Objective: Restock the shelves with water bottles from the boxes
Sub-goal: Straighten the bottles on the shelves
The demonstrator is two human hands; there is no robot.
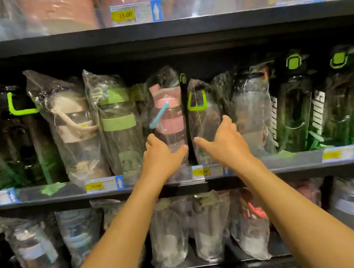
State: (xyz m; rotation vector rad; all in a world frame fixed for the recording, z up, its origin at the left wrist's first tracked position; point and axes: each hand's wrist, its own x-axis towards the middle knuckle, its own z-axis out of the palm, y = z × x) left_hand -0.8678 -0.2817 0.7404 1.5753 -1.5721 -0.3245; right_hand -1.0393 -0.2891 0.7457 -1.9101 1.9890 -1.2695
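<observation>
A pink-lidded water bottle (169, 121) in a clear plastic bag stands upright in the middle shelf's (221, 182) front row. My left hand (163, 155) grips its lower body, thumb to the right and fingers round the left side. Beside it on the right stands a dark bagged bottle with a lime-green loop (200, 113). My right hand (223, 141) lies against this bottle's front with fingers stretched out and thumb pointing left. A black divider runs between the two bottles.
Bagged bottles fill the whole middle row: a green-banded one (119, 127), a beige one (73, 123), black ones with lime lids (296, 102) at right. Yellow price tags (200, 172) line the shelf edge. More bagged bottles (208, 227) crowd the shelf below.
</observation>
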